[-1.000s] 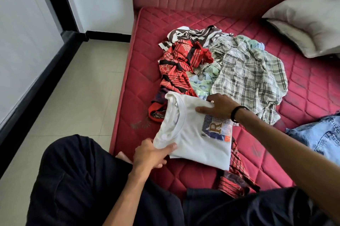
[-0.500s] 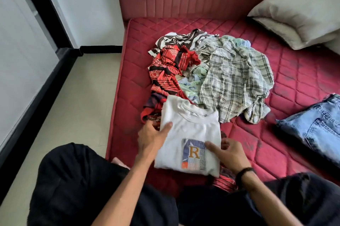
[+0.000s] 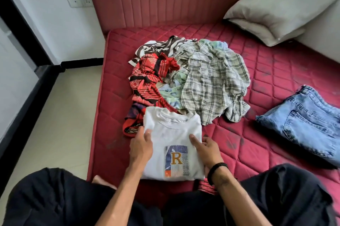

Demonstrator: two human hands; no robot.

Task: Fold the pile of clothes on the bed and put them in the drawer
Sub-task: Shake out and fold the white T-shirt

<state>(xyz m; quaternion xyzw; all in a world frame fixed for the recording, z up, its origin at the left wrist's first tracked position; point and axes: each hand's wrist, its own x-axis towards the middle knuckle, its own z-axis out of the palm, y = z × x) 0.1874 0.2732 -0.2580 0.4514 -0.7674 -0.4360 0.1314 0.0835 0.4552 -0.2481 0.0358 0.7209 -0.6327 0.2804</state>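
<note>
From the head view, a folded white T-shirt [image 3: 173,133] with an "R" patch lies on the red bed [image 3: 257,144] in front of the unfolded clothes pile [image 3: 193,78], its sides gripped by the left hand [image 3: 140,149] and right hand [image 3: 207,149], folded jeans [image 3: 305,122] lying to the right.

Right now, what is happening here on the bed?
A person is folding clothes on a red mattress. Both hands hold the sides of a folded white T-shirt with an "R" print: the left hand at its left edge, the right hand at its right edge. Behind it lies an unfolded pile, with a plaid shirt and a red patterned garment. Folded jeans lie apart at the right. No drawer is visible.
</note>
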